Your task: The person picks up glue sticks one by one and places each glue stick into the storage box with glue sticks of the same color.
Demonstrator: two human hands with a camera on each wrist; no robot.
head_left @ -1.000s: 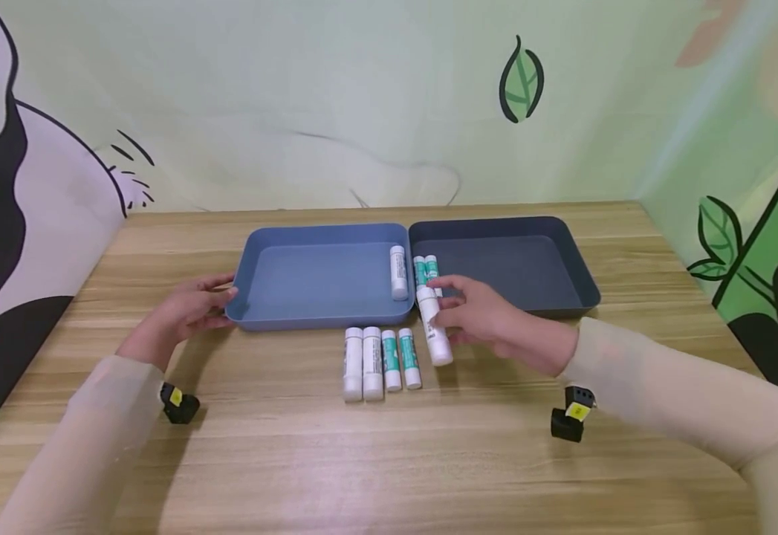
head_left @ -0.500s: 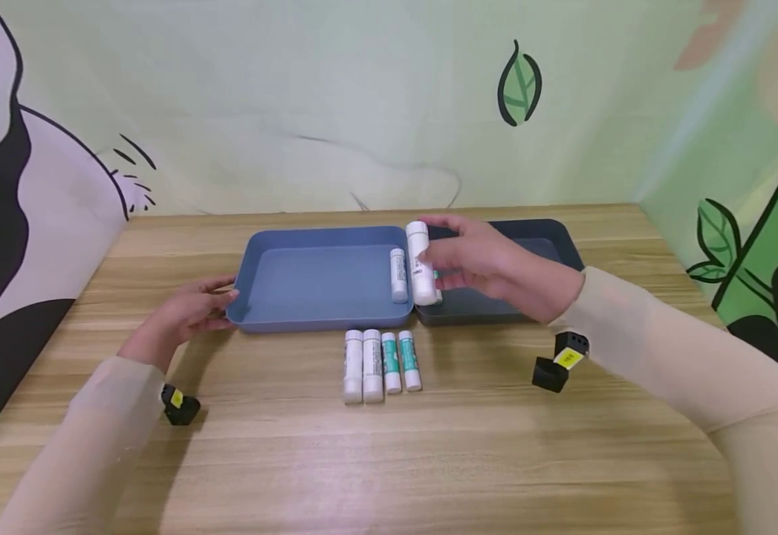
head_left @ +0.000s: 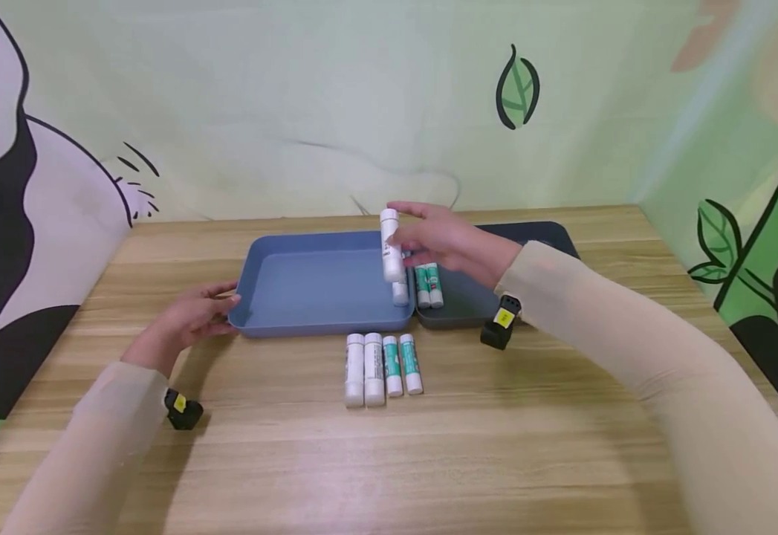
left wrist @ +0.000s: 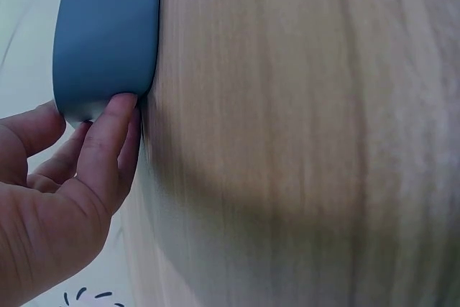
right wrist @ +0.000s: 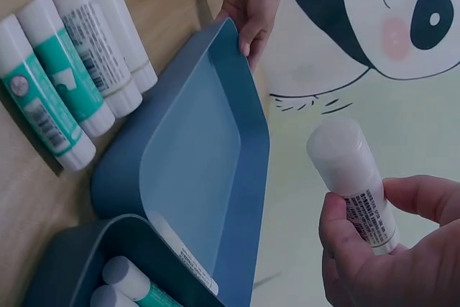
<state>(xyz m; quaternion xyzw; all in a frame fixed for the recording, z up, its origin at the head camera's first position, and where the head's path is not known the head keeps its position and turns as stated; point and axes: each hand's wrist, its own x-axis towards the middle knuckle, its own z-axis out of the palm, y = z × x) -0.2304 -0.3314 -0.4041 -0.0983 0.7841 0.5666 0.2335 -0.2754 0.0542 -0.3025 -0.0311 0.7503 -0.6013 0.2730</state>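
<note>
My right hand [head_left: 432, 238] pinches a large white glue stick [head_left: 391, 245] between thumb and fingers, held nearly upright above the right end of the blue tray [head_left: 315, 290]. Its printed label shows in the right wrist view, where the glue stick [right wrist: 348, 159] is tilted. Below it, partly covered, another white glue stick [head_left: 399, 295] lies in that tray. With its fingertips, my left hand [head_left: 191, 319] touches the blue tray's left end; the left wrist view shows the fingers [left wrist: 104, 145] against the tray's outer wall [left wrist: 108, 34].
Beside the blue tray stands a dark tray [head_left: 469, 305], partly behind the right arm, with two green glue sticks [head_left: 429, 286] at its left side. In front on the wooden table [head_left: 261, 446] lie two white glue sticks [head_left: 365, 371] and two green glue sticks [head_left: 402, 365] in a row.
My right hand has lifted the white glue stick from in front of the dark tray and carried it up and left over the blue tray. The left hand has stayed at the tray's end.
</note>
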